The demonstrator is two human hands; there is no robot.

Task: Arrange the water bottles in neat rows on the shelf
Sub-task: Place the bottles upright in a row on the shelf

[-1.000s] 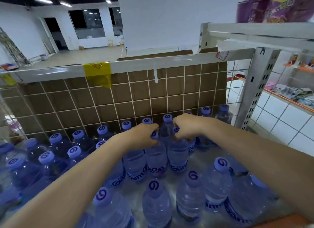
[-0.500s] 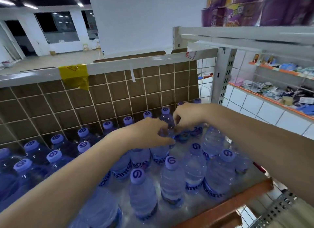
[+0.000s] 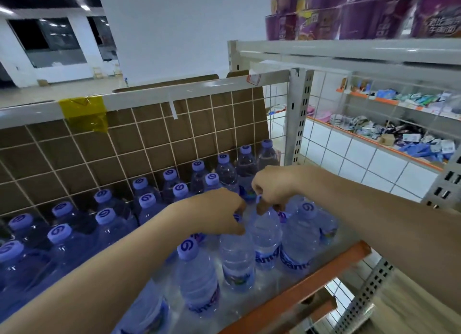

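Observation:
Several clear water bottles with purple caps stand in rows on the shelf (image 3: 294,287), which has an orange front edge. My left hand (image 3: 214,215) grips the top of a bottle (image 3: 235,261) in the front area; its cap is hidden under my fingers. My right hand (image 3: 272,187) pinches the cap of a neighbouring bottle (image 3: 265,236) just to the right. Another bottle (image 3: 298,239) stands right of that one, and one more (image 3: 197,281) stands nearer to me on the left. Further rows (image 3: 147,204) run along the back.
A white wire grid backed with brown cardboard (image 3: 139,144) closes the rear of the shelf. A perforated grey upright (image 3: 298,116) stands at the right end. Purple packages (image 3: 361,12) sit on the shelf above. Another shelf of small goods (image 3: 399,134) lies to the right.
The view has swung left and closer. Both hands have stayed on bottle tops and shifted toward the shelf's right front, now holding two adjacent bottles near the orange edge.

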